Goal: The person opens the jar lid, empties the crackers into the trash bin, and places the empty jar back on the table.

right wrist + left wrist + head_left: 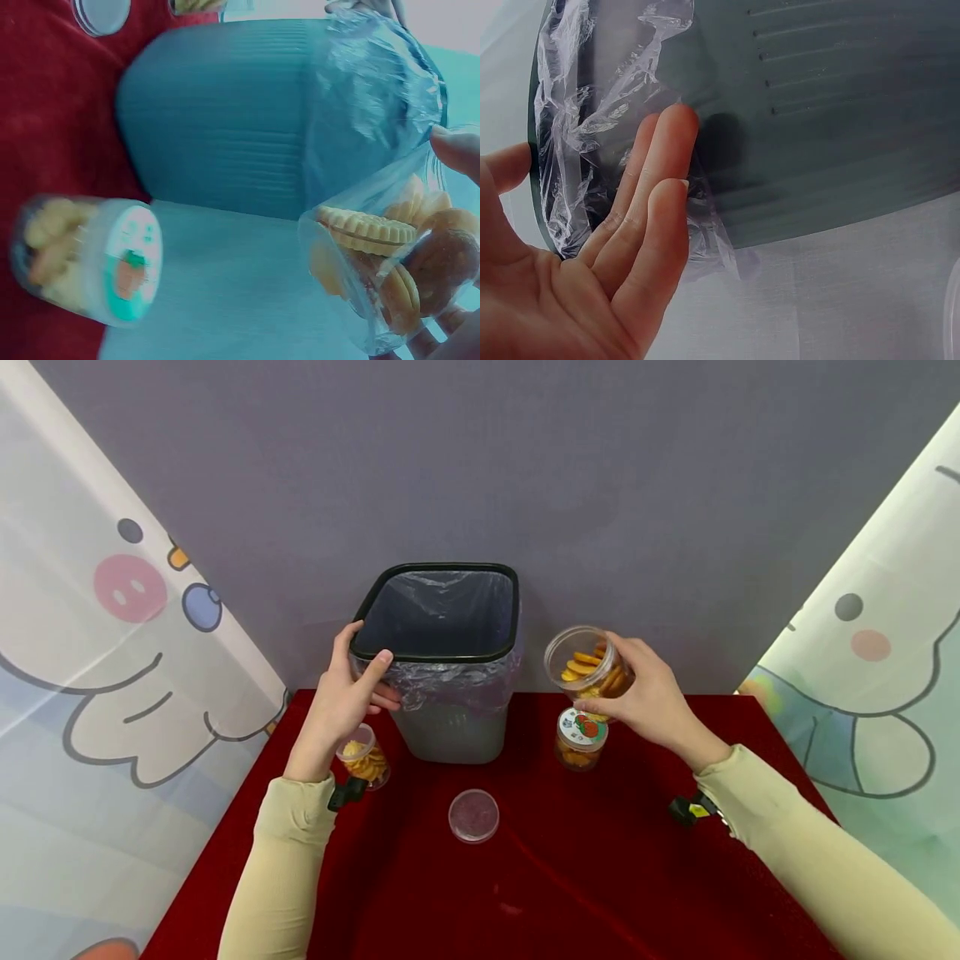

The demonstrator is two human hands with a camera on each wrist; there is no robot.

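Observation:
A grey trash bin with a black rim and a clear plastic liner stands at the back of the table. My left hand grips its front left corner, thumb on the rim and other fingers along the liner outside. To the right of the bin, my right hand holds a clear jar without a lid, raised and tilted, its mouth towards the bin. Round and ridged cookies lie inside. Below it stands a lidded cookie jar with a strawberry-like picture on its white lid.
Another cookie jar stands left of the bin, partly behind my left wrist. A round clear lid lies on the red tablecloth in front of the bin. A grey wall rises directly behind.

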